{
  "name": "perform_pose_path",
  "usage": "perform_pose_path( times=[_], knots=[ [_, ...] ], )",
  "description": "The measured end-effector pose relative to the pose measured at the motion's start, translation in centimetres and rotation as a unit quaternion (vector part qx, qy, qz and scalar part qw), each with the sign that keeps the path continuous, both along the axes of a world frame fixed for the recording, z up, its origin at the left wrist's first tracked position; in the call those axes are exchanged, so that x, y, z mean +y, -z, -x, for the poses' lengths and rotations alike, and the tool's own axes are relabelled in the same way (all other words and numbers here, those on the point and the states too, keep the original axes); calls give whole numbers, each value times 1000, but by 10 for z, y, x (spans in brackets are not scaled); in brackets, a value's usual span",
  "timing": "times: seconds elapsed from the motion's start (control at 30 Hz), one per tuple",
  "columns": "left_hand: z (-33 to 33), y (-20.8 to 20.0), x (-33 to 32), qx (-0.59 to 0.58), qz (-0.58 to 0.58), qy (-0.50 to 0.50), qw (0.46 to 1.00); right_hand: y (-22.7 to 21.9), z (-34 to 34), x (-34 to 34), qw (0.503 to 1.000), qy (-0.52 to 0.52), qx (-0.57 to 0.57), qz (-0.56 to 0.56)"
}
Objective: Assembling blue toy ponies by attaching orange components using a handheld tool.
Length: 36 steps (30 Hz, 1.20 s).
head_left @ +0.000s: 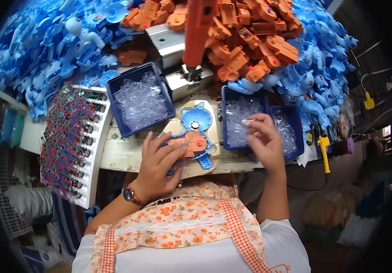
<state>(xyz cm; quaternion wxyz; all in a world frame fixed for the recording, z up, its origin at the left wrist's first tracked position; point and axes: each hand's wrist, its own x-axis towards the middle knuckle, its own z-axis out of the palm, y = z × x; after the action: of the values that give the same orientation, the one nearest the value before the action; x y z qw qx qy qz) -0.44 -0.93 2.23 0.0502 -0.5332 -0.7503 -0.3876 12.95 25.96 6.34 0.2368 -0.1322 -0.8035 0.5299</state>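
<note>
A blue toy shell half [196, 116], shaped like an animal figure, lies in a pale fixture board [212, 111] at the table's front edge. An orange plastic housing [197, 142] with a red spot sits in the shell's body. My left hand [162, 160] lies over the left side of the housing, its fingers stretched out and apart, fingertips touching it. Thin wires show beneath its thumb. Over the front of a blue bin [225, 136] of clear plastic pieces, my right hand [267, 141] pinches a small whitish piece [246, 123] whose kind I cannot make out.
Left of the fixture stands another blue bin [125, 129] of clear pieces, beside a white foam tray [97, 168] of wired parts. A third bin [299, 132] is at right. Blue shells [64, 36] and orange housings [237, 59] pile behind. An orange-red upright tool [199, 36] rises over a metal block.
</note>
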Motion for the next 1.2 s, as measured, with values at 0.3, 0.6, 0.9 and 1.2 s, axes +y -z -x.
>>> perform_pose_path(
  times=[0.3,0.6,0.9,1.2],
  knots=[
    [3,6,-3,-11,-25,21,999,-12,20,-53,975,-62,-85,-197],
    [5,11,-2,2,-40,35,999,-31,30,-72,918,-98,-175,-344],
    [6,18,-1,4,-61,35,998,-43,56,-79,837,-150,-283,-444],
    [8,16,0,8,-56,37,998,-40,38,-57,905,-132,-207,-347]
  ],
)
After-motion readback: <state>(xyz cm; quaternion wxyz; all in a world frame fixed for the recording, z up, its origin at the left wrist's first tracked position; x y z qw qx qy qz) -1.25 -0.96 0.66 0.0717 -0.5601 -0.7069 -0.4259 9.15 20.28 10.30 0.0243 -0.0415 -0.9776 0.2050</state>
